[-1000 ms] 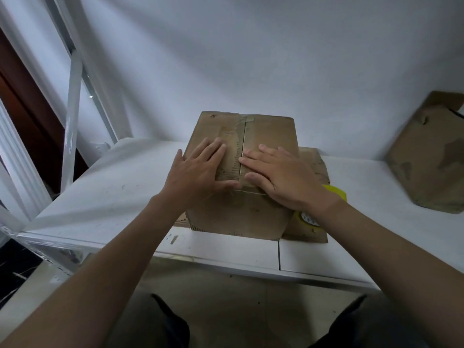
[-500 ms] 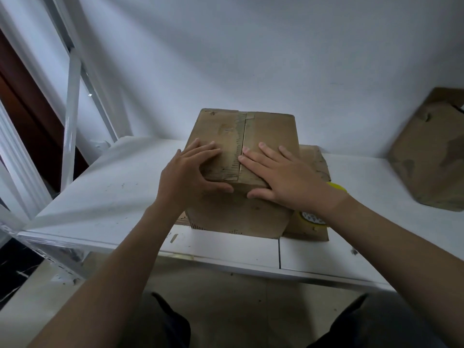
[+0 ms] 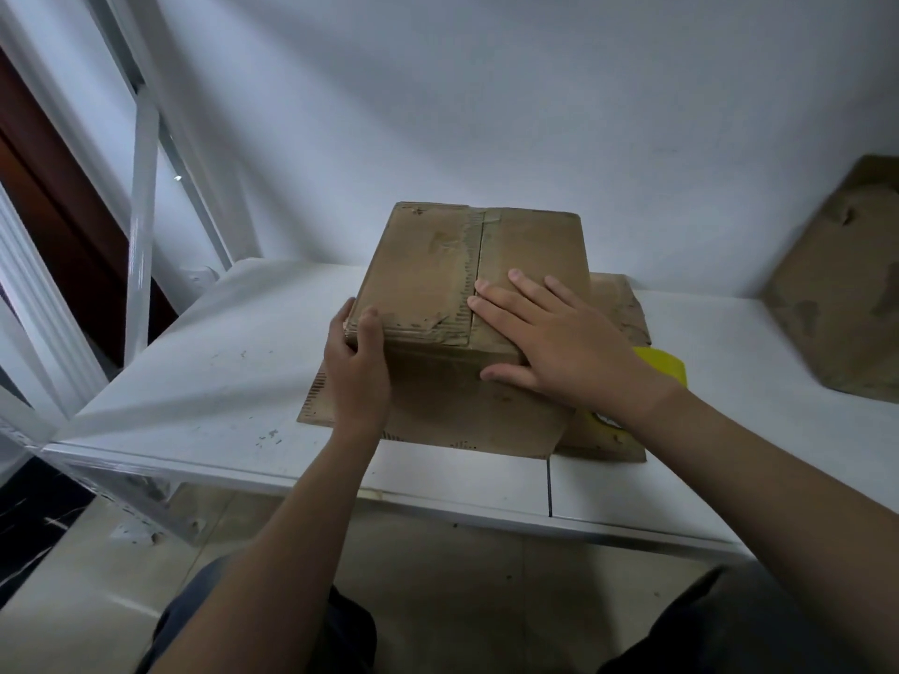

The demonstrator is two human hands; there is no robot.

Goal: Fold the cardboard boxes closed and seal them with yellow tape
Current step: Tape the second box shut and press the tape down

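Left hand [image 3: 360,369]: curled round the near left corner of the cardboard box [image 3: 428,279], thumb on top, fingers down the left side.
Cardboard box: between both hands, top flaps folded shut, standing on a white shelf [image 3: 194,381].
Right hand [image 3: 559,342]: flat, fingers straight, pressing the right top flap beside the centre seam; thumb over the front edge.
Yellow tape roll [image 3: 664,364]: just behind the right wrist, partly hidden.
Loose cardboard [image 3: 836,294]: well right of that hand, leaning on the wall.
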